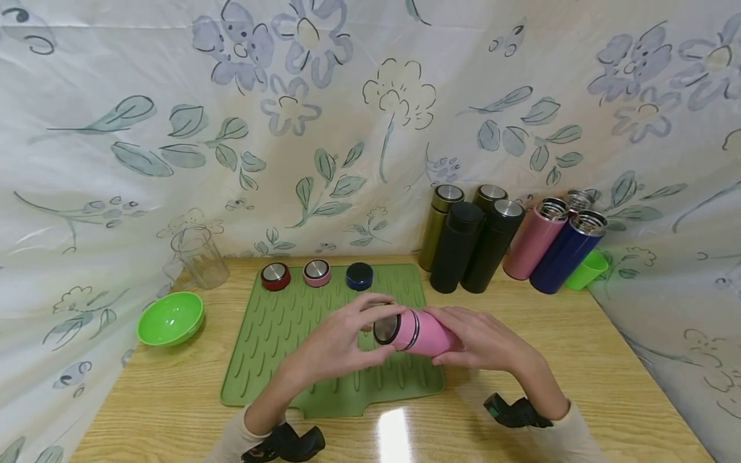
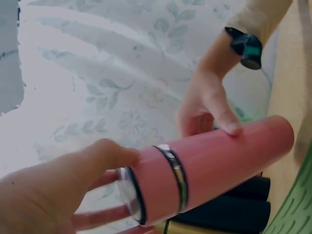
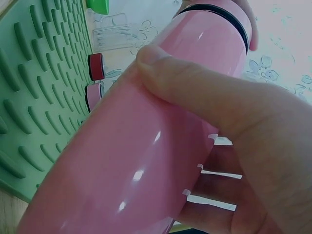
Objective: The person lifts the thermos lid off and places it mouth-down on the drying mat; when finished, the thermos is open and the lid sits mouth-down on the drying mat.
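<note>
A pink thermos flask (image 1: 431,334) with a steel-topped lid (image 1: 386,328) is held tilted on its side over the green drying mat (image 1: 341,402). My left hand (image 1: 353,328) grips it at the lid end, thumb on the pink lid wall (image 2: 155,187) and fingers round the far side. A shiny band (image 2: 174,170) separates lid from body. Round the body, my right hand (image 1: 477,337) holds the flask, its thumb (image 3: 158,63) lying along the pink surface. Three loose lids rest at the mat's back edge: red (image 1: 275,276), pink (image 1: 316,273) and dark blue (image 1: 359,276).
Several capped flasks, including a black one (image 1: 457,247), stand at the back right. Beside them are an uncapped pink flask (image 1: 535,241), an uncapped blue flask (image 1: 567,254) and a green cup (image 1: 587,269). A clear pitcher (image 1: 199,257) and green bowl (image 1: 170,319) stand left.
</note>
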`<state>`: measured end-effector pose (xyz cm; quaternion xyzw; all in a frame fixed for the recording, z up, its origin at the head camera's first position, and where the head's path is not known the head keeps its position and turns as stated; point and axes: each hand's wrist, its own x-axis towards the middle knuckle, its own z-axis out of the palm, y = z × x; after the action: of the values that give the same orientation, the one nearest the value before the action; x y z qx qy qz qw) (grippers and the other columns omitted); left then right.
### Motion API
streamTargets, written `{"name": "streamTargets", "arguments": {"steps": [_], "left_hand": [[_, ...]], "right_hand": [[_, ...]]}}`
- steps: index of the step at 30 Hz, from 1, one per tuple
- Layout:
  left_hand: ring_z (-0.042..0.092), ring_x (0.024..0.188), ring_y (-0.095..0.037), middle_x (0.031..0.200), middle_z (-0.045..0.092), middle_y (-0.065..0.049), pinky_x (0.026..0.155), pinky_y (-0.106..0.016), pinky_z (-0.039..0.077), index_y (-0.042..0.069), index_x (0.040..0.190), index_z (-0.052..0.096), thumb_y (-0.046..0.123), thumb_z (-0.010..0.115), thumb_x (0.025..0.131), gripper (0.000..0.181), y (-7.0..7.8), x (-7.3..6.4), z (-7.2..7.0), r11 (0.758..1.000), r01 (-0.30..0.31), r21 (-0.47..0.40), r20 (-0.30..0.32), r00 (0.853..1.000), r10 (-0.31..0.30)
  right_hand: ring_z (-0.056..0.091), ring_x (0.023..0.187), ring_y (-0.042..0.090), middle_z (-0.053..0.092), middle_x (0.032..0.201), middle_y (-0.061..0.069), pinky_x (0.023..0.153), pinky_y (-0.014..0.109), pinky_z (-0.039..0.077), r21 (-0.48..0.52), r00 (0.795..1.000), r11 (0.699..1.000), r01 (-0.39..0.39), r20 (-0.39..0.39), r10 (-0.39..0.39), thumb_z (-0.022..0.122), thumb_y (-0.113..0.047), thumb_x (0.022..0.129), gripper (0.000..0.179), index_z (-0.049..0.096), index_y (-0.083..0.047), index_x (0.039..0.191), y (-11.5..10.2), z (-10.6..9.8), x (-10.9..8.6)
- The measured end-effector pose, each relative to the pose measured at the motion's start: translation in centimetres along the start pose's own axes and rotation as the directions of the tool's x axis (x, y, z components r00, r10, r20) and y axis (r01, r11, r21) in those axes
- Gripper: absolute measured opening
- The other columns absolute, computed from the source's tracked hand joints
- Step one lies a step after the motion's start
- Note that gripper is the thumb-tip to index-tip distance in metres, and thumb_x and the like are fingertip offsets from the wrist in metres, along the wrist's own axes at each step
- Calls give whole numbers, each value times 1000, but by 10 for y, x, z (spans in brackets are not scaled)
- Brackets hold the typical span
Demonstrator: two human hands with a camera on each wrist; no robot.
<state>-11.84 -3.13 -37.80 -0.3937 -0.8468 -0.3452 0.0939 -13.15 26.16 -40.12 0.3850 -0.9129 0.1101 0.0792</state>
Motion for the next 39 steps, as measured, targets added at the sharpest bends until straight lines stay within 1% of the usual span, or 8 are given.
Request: {"name": "streamTargets", "arguments": {"steps": [2,6,11,17,22,29,34,39], "left_hand": [[56,122,-14,148,43,4,89,-32,55,33,139,50,36,73,84,60,0,0,0,1000,13,-19,-4,1000,-13],[51,132,-18,154,36,4,97,-38,53,31,142,48,31,73,84,63,-2,-1,0,999,-13,-44,7,1000,13],[59,118,-14,142,50,1,84,-24,57,26,136,55,26,74,85,54,-2,0,0,995,-18,-99,-2,1000,18],[52,129,-19,147,45,0,96,-37,54,30,139,52,34,75,84,60,-3,1,2,1000,-8,-11,13,1000,9],[58,119,-15,143,49,0,86,-25,56,25,136,55,30,76,84,56,-3,3,2,999,-12,-44,-3,1000,12],[46,136,-22,152,41,0,102,-40,50,26,141,50,23,76,82,64,-4,1,-2,998,-55,-24,40,998,56],[55,126,-15,142,52,1,98,-32,53,22,138,53,28,76,83,60,-4,1,-3,996,-41,-82,-1,999,41],[52,130,-17,147,47,1,98,-34,53,24,140,51,29,77,83,62,-4,2,-4,997,-64,-48,-29,998,62]], "right_hand": [[63,110,16,63,127,1,80,35,57,0,1000,1000,4,-4,-4,69,-58,81,77,46,-14,141,0,0,0],[63,110,16,63,127,1,80,35,57,-2,1000,1000,7,-8,-7,68,-58,82,77,47,-14,141,0,0,0],[63,110,16,63,128,1,81,35,57,0,1000,1000,7,-3,-7,67,-59,82,77,46,-14,141,0,0,0],[63,109,15,64,127,1,80,33,57,4,999,1000,28,-20,-27,69,-57,81,77,47,-14,141,0,0,1],[63,109,15,64,128,2,78,32,57,6,999,999,35,-24,-35,69,-57,81,77,47,-14,142,0,0,1],[63,110,15,63,128,2,78,31,57,5,998,999,43,-46,-43,69,-56,82,78,46,-15,144,1,1,1],[60,108,13,61,128,1,78,29,55,89,993,992,85,-83,-78,73,-46,82,78,42,-16,147,5,2,1],[56,106,9,57,131,1,77,25,52,177,988,979,102,-130,-80,78,-36,80,80,41,-18,148,10,1,2]]}}
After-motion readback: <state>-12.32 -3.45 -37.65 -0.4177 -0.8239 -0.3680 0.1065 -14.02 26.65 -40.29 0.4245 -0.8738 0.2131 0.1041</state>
